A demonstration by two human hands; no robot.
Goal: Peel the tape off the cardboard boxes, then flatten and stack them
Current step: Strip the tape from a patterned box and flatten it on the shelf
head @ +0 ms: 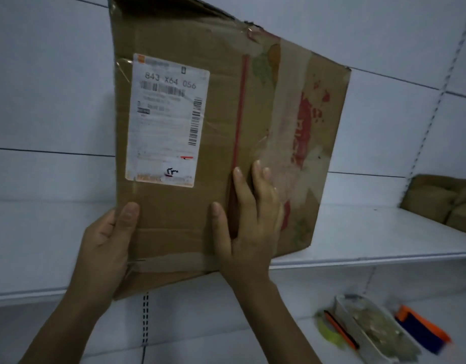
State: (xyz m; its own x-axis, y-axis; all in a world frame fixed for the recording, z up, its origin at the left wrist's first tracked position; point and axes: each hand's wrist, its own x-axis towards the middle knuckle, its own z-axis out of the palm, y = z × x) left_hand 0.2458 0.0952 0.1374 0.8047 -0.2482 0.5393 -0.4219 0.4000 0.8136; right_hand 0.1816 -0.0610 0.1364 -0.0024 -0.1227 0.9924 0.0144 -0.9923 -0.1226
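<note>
A large brown cardboard box fills the middle of the view, held up in front of white shelves. A white shipping label sits on its left half. Clear tape runs down the middle seam beside a red line, and another strip crosses the bottom edge. My left hand grips the box's lower left edge, thumb on the front face. My right hand lies flat on the seam, its fingers pressed on the tape. The box's top edge is crumpled and torn.
A white shelf runs behind the box. More brown cardboard sits on it at the far right. On the lower shelf at the right lie a white tray of scraps, an orange-and-blue tool and an orange-and-black pen-like item.
</note>
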